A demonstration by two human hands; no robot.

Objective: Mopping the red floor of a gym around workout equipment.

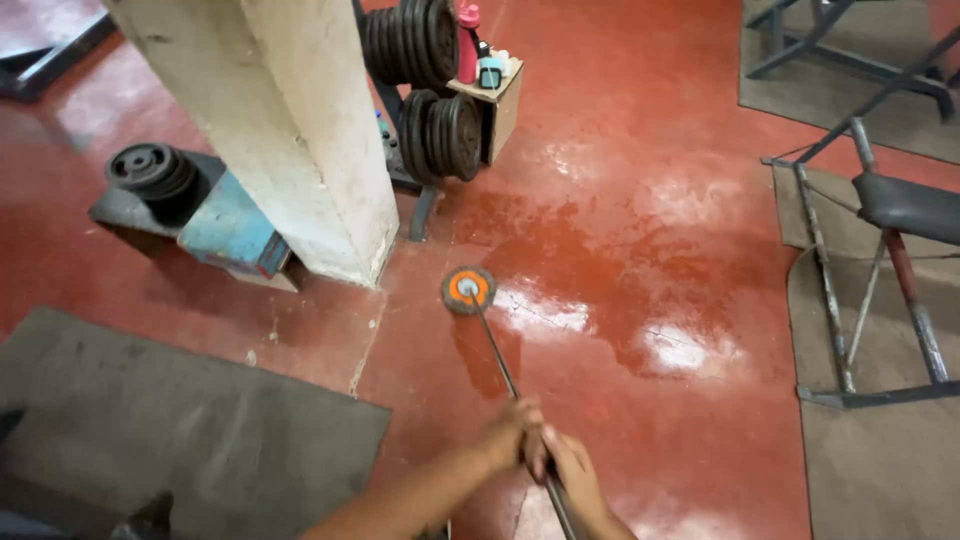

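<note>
A round mop head (468,290), grey with an orange centre, rests on the wet red floor (650,250) just right of a pale concrete pillar (290,130). Its thin dark handle (497,350) runs back toward me. My left hand (510,435) is closed around the handle higher up. My right hand (575,475) grips the handle just below the left, close to the bottom edge of the view. The floor around the mop head shines with water.
A rack of black weight plates (440,130) with a small shelf and a red bottle (467,40) stands behind the pillar. More plates (150,170) lie on a blue block at left. A grey mat (170,420) lies lower left. A bench frame (880,260) stands on a mat at right.
</note>
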